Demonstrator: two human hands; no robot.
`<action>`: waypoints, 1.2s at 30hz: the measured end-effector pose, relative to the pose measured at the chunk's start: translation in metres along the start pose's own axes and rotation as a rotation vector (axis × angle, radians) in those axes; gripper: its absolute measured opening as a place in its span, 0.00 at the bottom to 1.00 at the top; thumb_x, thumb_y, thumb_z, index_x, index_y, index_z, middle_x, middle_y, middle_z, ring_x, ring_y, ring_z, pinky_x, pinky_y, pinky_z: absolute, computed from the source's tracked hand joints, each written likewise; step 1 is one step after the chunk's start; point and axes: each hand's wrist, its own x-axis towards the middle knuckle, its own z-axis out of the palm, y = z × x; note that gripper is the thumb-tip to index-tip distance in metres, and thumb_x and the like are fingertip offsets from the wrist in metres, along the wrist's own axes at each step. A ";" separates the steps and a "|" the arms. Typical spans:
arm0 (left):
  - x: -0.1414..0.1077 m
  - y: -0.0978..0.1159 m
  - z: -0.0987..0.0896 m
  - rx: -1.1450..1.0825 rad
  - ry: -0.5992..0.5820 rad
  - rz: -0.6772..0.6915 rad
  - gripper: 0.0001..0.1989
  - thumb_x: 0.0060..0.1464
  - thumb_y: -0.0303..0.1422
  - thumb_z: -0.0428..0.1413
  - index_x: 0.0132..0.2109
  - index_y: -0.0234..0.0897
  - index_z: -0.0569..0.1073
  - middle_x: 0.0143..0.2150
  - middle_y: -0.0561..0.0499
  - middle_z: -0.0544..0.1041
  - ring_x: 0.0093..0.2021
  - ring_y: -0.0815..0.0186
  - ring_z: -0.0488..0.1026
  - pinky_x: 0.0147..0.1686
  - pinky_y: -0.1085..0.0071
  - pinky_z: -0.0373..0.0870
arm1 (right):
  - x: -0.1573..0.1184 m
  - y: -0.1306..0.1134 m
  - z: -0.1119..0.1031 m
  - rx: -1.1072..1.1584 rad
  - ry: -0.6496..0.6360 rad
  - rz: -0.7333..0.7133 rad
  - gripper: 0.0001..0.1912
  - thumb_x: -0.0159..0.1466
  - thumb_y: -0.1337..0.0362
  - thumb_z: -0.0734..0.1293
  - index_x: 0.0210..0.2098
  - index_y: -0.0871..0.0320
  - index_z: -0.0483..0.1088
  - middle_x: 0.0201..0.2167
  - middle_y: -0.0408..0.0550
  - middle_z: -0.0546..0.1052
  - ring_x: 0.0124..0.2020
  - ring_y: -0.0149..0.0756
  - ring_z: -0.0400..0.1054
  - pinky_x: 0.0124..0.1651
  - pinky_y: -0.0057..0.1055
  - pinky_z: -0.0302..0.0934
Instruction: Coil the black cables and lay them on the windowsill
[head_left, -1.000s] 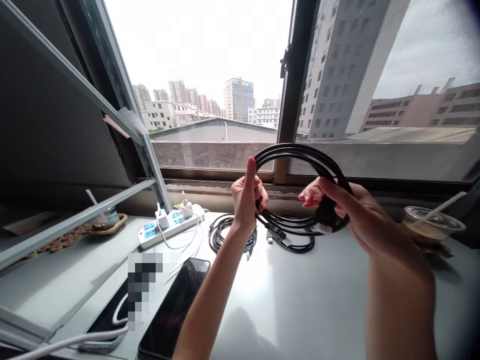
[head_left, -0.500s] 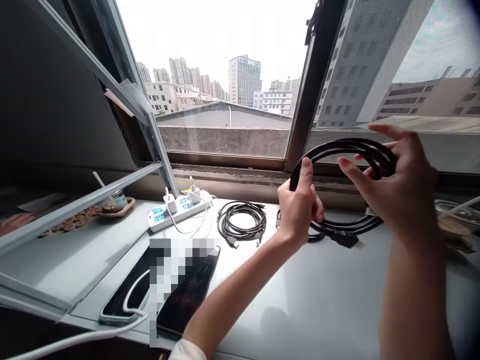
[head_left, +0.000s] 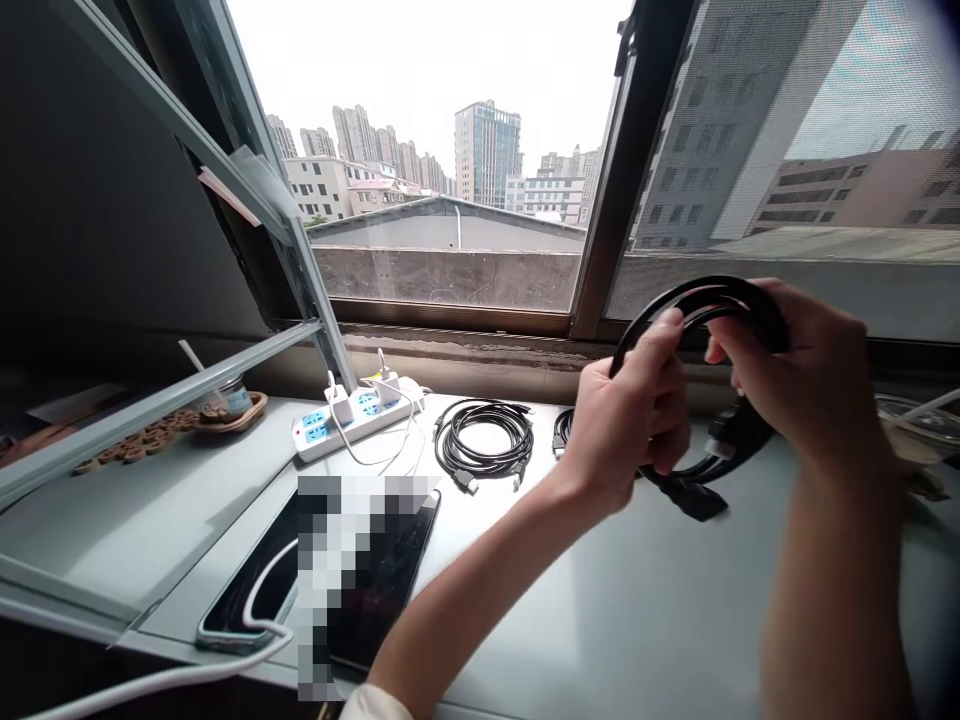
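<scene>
A coiled black cable (head_left: 724,285) is held up above the white tabletop at the right. My left hand (head_left: 626,420) grips the left side of its loops, thumb on top. On the coil's right side, my right hand (head_left: 806,370) is closed around the strands, with the thumb pressing from the front. A dark connector (head_left: 697,498) hangs at the bottom of the loops, and a second plug (head_left: 724,437) with a pale tip shows below my right hand. Another coiled black cable (head_left: 486,445) lies on the table to the left. Part of a further black cable (head_left: 562,430) is hidden behind my left hand.
A white power strip (head_left: 358,420) with plugs stands by the window sill. Two dark-screened devices (head_left: 375,610) lie at the table's front left, partly pixelated, with a white cord (head_left: 172,675). A metal frame (head_left: 307,270) rises at the left. A jar (head_left: 236,395) sits in a brown tray beyond it.
My right hand has closed from spread fingers onto the coil's right side. My left hand has moved right, and the loops have drawn into a smaller bundle.
</scene>
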 end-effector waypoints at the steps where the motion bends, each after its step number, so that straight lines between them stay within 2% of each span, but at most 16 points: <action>1: 0.002 0.006 -0.007 0.065 -0.051 -0.008 0.26 0.56 0.43 0.52 0.20 0.39 0.47 0.13 0.61 0.43 0.09 0.78 0.50 0.11 0.77 0.39 | -0.001 0.000 -0.001 0.009 -0.029 0.038 0.12 0.60 0.55 0.65 0.34 0.58 0.71 0.16 0.39 0.64 0.15 0.24 0.56 0.22 0.24 0.52; 3: 0.007 0.018 -0.021 0.238 -0.109 0.006 0.24 0.53 0.42 0.55 0.19 0.38 0.53 0.12 0.62 0.45 0.10 0.77 0.54 0.12 0.77 0.45 | -0.002 -0.004 -0.003 0.065 -0.095 0.099 0.14 0.61 0.53 0.64 0.34 0.58 0.73 0.14 0.38 0.61 0.13 0.25 0.58 0.19 0.24 0.52; 6: 0.009 0.034 -0.041 0.544 0.025 0.114 0.19 0.48 0.43 0.59 0.22 0.35 0.64 0.11 0.60 0.55 0.13 0.74 0.61 0.17 0.77 0.57 | -0.005 -0.017 0.001 0.183 -0.178 0.140 0.18 0.61 0.51 0.62 0.38 0.58 0.73 0.16 0.39 0.62 0.13 0.25 0.59 0.18 0.23 0.56; 9: 0.007 0.040 -0.048 0.712 0.117 0.267 0.16 0.44 0.43 0.62 0.29 0.34 0.70 0.17 0.56 0.66 0.16 0.74 0.65 0.18 0.77 0.59 | -0.006 -0.027 0.010 0.228 -0.180 0.142 0.16 0.62 0.52 0.62 0.41 0.56 0.72 0.19 0.38 0.63 0.13 0.23 0.59 0.15 0.21 0.56; 12: 0.005 0.036 -0.044 0.741 0.226 0.425 0.18 0.38 0.38 0.66 0.36 0.37 0.71 0.24 0.56 0.71 0.22 0.72 0.69 0.21 0.78 0.62 | -0.006 -0.029 0.016 0.218 -0.118 0.111 0.15 0.62 0.54 0.62 0.44 0.55 0.70 0.19 0.38 0.62 0.12 0.22 0.57 0.14 0.19 0.54; 17: 0.005 0.026 -0.032 0.852 0.407 0.618 0.21 0.37 0.32 0.67 0.41 0.39 0.71 0.24 0.55 0.68 0.30 0.67 0.70 0.27 0.77 0.64 | -0.005 -0.026 0.009 0.162 -0.014 0.133 0.13 0.61 0.55 0.63 0.39 0.57 0.72 0.15 0.37 0.60 0.13 0.23 0.55 0.14 0.20 0.53; 21: 0.003 0.019 -0.026 1.009 0.453 0.746 0.21 0.42 0.29 0.64 0.45 0.41 0.70 0.29 0.52 0.70 0.36 0.63 0.70 0.31 0.73 0.66 | -0.007 -0.030 0.000 0.101 0.013 0.159 0.14 0.59 0.54 0.65 0.37 0.57 0.73 0.14 0.38 0.61 0.12 0.24 0.55 0.15 0.22 0.51; 24: 0.006 0.012 -0.024 1.181 0.429 0.822 0.19 0.46 0.26 0.61 0.46 0.41 0.69 0.38 0.48 0.71 0.44 0.59 0.68 0.41 0.66 0.66 | -0.010 -0.036 -0.003 0.006 0.013 0.089 0.13 0.59 0.56 0.66 0.38 0.57 0.75 0.16 0.40 0.66 0.14 0.23 0.55 0.20 0.24 0.52; 27: 0.014 0.004 -0.026 1.281 0.340 0.799 0.15 0.48 0.27 0.59 0.45 0.39 0.69 0.44 0.46 0.70 0.47 0.58 0.67 0.47 0.63 0.63 | -0.015 -0.041 -0.007 0.015 -0.062 -0.017 0.11 0.58 0.58 0.67 0.38 0.54 0.77 0.17 0.40 0.67 0.16 0.24 0.56 0.25 0.24 0.55; 30: 0.016 -0.002 -0.025 1.243 0.260 0.684 0.04 0.53 0.32 0.54 0.36 0.37 0.68 0.36 0.49 0.70 0.37 0.64 0.68 0.37 0.71 0.64 | -0.019 -0.043 -0.013 0.014 -0.073 -0.082 0.11 0.58 0.56 0.68 0.37 0.51 0.77 0.16 0.39 0.67 0.16 0.22 0.55 0.25 0.24 0.55; 33: 0.006 -0.003 -0.017 1.122 0.203 0.541 0.11 0.53 0.37 0.54 0.27 0.37 0.64 0.25 0.54 0.67 0.25 0.70 0.63 0.25 0.75 0.56 | -0.020 -0.037 -0.022 0.028 -0.042 -0.078 0.11 0.55 0.55 0.69 0.36 0.51 0.77 0.18 0.39 0.70 0.15 0.20 0.53 0.19 0.23 0.50; 36: -0.004 -0.001 -0.007 0.980 0.114 0.477 0.14 0.51 0.37 0.56 0.24 0.37 0.63 0.19 0.56 0.62 0.21 0.73 0.58 0.21 0.76 0.50 | -0.017 -0.028 -0.029 0.134 -0.040 -0.030 0.13 0.52 0.54 0.72 0.34 0.53 0.77 0.13 0.39 0.65 0.13 0.20 0.52 0.15 0.21 0.46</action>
